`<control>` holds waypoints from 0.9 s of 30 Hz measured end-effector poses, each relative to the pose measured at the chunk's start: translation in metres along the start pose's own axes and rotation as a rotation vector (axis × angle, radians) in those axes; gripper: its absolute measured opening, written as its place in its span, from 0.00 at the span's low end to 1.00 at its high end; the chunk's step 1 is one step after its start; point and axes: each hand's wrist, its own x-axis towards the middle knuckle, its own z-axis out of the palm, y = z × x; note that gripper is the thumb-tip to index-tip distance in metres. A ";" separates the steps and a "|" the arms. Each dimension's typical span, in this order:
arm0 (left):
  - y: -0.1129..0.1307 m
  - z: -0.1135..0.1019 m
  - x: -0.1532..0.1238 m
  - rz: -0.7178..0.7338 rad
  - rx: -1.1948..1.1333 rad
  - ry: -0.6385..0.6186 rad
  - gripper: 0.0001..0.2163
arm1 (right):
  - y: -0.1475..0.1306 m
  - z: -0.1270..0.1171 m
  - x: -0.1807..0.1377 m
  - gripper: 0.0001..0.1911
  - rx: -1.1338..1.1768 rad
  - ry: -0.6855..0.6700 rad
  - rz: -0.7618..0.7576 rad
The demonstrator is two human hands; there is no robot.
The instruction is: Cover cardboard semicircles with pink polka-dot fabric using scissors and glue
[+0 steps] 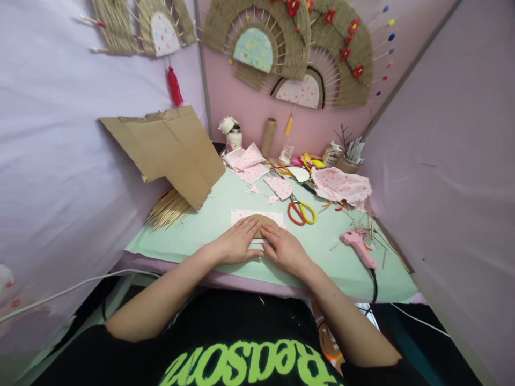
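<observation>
A brown cardboard half-circle (pixel 262 219) lies on a pink dotted piece of fabric (pixel 237 214) near the front edge of the table. My left hand (pixel 239 241) rests flat on the left side of the cardboard, fingers stretched out. Opposite it, my right hand (pixel 285 247) lies flat on the right side, its fingertips close to those of the left. Both hands are open and press on the cardboard from above, so part of it is hidden. Just beyond the fabric are scissors (pixel 301 212) with one red and one yellow handle, and a dotted fabric half-circle (pixel 279 187).
A pink glue gun (pixel 359 247) lies at the right with its black cord over the edge. Cardboard (pixel 169 153) leans at the left above a bundle of sticks (pixel 171 208). Crumpled dotted cloth (pixel 341 186) sits at the back right of the green tabletop (pixel 181 236).
</observation>
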 end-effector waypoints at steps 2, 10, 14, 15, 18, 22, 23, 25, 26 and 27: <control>-0.001 0.002 0.000 0.005 -0.005 0.012 0.37 | 0.000 -0.001 0.001 0.22 0.001 0.006 -0.008; 0.000 0.002 -0.001 -0.006 0.007 -0.017 0.37 | -0.001 -0.004 0.002 0.21 -0.010 0.007 -0.031; 0.000 0.002 -0.001 -0.003 0.013 -0.002 0.37 | -0.002 -0.005 0.003 0.21 -0.003 0.004 -0.032; -0.001 0.003 -0.001 0.001 0.016 0.005 0.38 | -0.002 -0.004 0.002 0.22 0.000 0.008 -0.030; -0.002 0.006 -0.002 0.009 0.020 0.012 0.38 | -0.001 -0.002 0.001 0.23 0.010 0.019 -0.036; -0.004 0.007 -0.003 0.015 0.017 0.013 0.41 | 0.004 0.002 -0.003 0.25 0.026 0.013 -0.058; -0.004 0.007 -0.003 0.016 0.016 0.013 0.41 | 0.004 0.002 -0.004 0.25 0.028 0.000 -0.059; -0.003 0.005 -0.002 0.013 0.011 0.011 0.42 | 0.006 0.000 -0.005 0.26 0.027 -0.022 -0.053; -0.002 0.005 -0.002 0.012 0.007 0.008 0.43 | 0.006 -0.002 -0.005 0.27 0.023 -0.024 -0.047; -0.001 0.003 -0.002 0.010 0.003 0.004 0.43 | 0.006 -0.004 -0.004 0.28 0.017 -0.020 -0.042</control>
